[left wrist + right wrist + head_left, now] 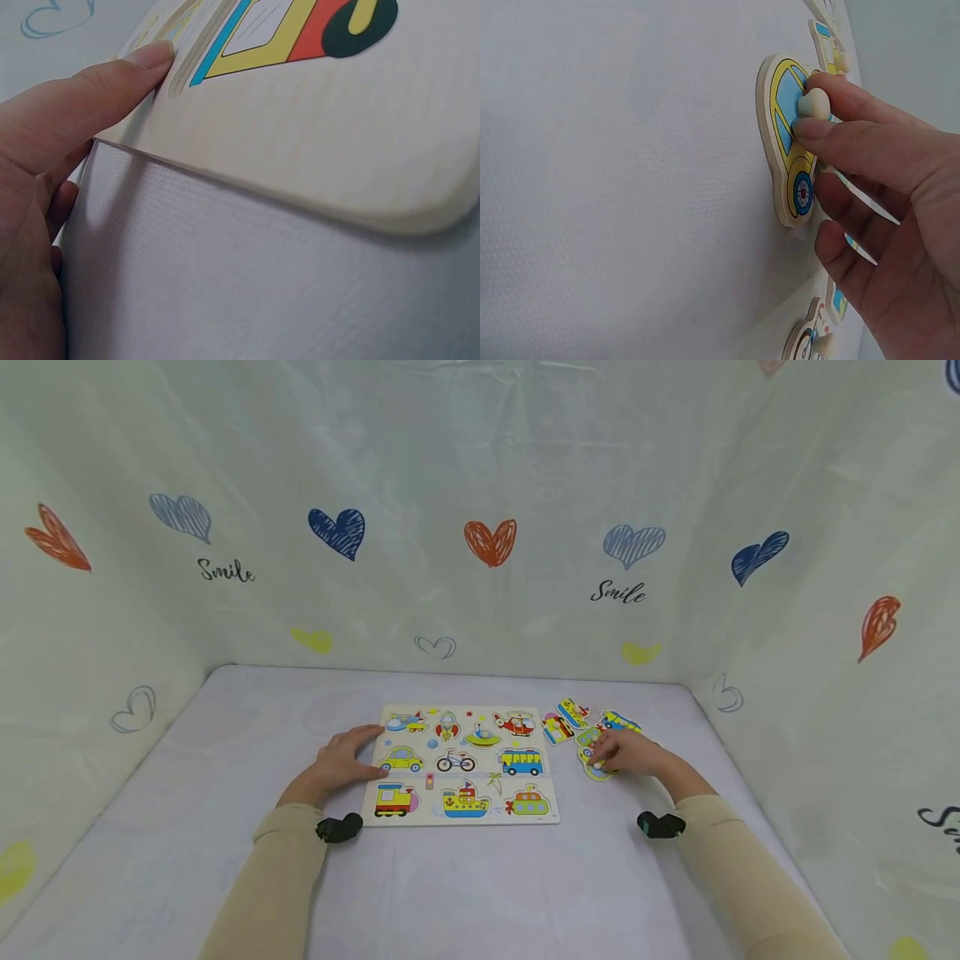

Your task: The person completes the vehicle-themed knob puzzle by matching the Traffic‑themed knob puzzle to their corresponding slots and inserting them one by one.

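Note:
A wooden vehicle puzzle board [429, 807] lies flat on the table, with pictures of a plane, rocket, car, bus, train and others. My left hand [339, 762] rests at its left edge. In the left wrist view the thumb [154, 55] lies on the board's top face, while the other fingers are partly hidden beyond the edge. To the right of the board, my right hand [628, 752] is over a small group of loose pieces. In the right wrist view its thumb and index finger are at the knob [814, 104] of a yellow car piece [784, 101], pinching it.
Around the right hand lie a boat piece [573, 713], a train piece [557, 728], a bus piece [619, 721] and a green piece [588, 737], close together or overlapping. A white curtain [420, 585] printed with hearts encloses the table [465, 893] at the back and sides.

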`<state>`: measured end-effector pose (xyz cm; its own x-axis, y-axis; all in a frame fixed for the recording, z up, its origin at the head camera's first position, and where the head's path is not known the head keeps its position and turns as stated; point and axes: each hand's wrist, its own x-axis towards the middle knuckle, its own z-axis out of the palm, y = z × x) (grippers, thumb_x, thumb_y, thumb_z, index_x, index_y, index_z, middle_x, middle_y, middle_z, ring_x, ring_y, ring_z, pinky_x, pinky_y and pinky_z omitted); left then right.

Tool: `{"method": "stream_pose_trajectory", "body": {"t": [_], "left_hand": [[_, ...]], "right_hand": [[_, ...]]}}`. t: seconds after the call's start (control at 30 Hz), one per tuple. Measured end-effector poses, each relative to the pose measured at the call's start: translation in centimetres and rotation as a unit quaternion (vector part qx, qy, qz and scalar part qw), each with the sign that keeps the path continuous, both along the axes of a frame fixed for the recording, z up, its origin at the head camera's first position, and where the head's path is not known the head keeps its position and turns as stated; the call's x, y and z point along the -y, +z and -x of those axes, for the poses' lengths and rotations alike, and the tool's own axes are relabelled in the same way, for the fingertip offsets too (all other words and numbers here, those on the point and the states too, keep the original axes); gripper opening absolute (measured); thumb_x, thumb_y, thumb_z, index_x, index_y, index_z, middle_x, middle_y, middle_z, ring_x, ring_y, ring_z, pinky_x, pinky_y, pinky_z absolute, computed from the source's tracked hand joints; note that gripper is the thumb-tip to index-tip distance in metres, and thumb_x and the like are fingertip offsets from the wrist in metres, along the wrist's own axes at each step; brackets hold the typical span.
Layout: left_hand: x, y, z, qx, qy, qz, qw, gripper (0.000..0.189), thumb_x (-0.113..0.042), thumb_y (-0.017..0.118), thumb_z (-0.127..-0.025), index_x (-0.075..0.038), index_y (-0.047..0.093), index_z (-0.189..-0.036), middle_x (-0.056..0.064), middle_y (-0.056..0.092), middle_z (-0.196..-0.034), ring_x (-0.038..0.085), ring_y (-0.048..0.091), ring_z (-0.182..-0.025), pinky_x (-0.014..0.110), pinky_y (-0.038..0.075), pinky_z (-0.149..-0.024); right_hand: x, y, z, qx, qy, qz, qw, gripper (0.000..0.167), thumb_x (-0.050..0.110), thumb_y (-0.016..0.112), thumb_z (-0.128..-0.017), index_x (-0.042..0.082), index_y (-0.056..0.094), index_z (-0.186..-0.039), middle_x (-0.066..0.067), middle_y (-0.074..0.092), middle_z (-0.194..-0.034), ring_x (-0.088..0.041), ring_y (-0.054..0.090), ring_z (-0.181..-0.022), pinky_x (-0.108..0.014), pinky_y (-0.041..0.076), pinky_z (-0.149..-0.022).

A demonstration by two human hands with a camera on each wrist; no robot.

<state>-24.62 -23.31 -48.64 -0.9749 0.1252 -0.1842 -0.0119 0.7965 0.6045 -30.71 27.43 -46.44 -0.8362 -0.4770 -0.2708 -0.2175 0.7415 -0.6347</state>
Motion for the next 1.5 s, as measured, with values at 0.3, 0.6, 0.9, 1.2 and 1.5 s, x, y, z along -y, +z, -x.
{"method": "stream_pose_trajectory", "body": {"t": [0.3, 0.6, 0.9, 1.2, 1.5], "left_hand": [[0.2, 0.2, -0.1, -0.002, -0.004, 0.002, 1.0000, 0.086, -0.030, 0.079, -0.078, -0.008, 0.037, -0.150, 0.021, 0.026, -0.155, 0.046, 0.016, -0.140, 0.066, 0.014, -0.106], [0.1, 0.3, -0.3, 0.001, -0.006, -0.007, 1.0000, 0.086, -0.030, 0.079, -0.078, -0.007, 0.037, -0.149, 0.021, 0.026, -0.156, 0.045, 0.016, -0.140, 0.065, 0.013, -0.108], [0.0, 0.3, -0.2, 0.001, -0.002, -0.003, 1.0000, 0.085, -0.029, 0.078, -0.079, -0.007, 0.036, -0.150, 0.021, 0.026, -0.156, 0.045, 0.015, -0.140, 0.065, 0.013, -0.107], [-0.3, 0.6, -0.4, -0.002, 0.000, 0.003, 1.0000, 0.085, -0.029, 0.080, -0.078, -0.006, 0.038, -0.149, 0.021, 0.027, -0.155, 0.046, 0.017, -0.139, 0.065, 0.017, -0.106], [-0.3, 0.7, -0.5, 0.000, 0.000, 0.000, 1.0000, 0.085, -0.028, 0.079, -0.079, -0.006, 0.037, -0.149, 0.022, 0.026, -0.155, 0.046, 0.016, -0.139, 0.065, 0.015, -0.106]], "right_hand": [[0.3, 0.4, 0.0, -0.007, -0.013, -0.018, 0.9997, 0.016, 0.001, 0.075, -0.082, 0.010, 0.080, -0.095, -0.006, 0.060, -0.100, -0.021, 0.052, -0.087, -0.031, 0.049, -0.070], [1.1, 0.8, -0.3, -0.029, -0.014, -0.003, 0.9995, 0.016, 0.002, 0.076, -0.080, 0.009, 0.080, -0.094, -0.013, 0.062, -0.099, -0.033, 0.056, -0.095, -0.040, 0.050, -0.074], [2.7, 0.7, -0.2, -0.045, -0.024, 0.000, 0.9987, 0.012, 0.007, 0.081, -0.078, 0.016, 0.080, -0.086, -0.007, 0.055, -0.092, -0.026, 0.048, -0.087, -0.037, 0.044, -0.071], [4.8, 1.3, -0.3, -0.063, 0.001, 0.008, 0.9980, 0.012, 0.015, 0.085, -0.075, 0.018, 0.079, -0.084, -0.003, 0.053, -0.091, -0.022, 0.046, -0.085, -0.031, 0.040, -0.069], [8.0, 1.1, -0.6, -0.079, 0.015, 0.057, 0.9951, 0.013, 0.017, 0.087, -0.072, 0.018, 0.077, -0.079, -0.007, 0.053, -0.091, -0.026, 0.047, -0.084, -0.033, 0.040, -0.068]]}}
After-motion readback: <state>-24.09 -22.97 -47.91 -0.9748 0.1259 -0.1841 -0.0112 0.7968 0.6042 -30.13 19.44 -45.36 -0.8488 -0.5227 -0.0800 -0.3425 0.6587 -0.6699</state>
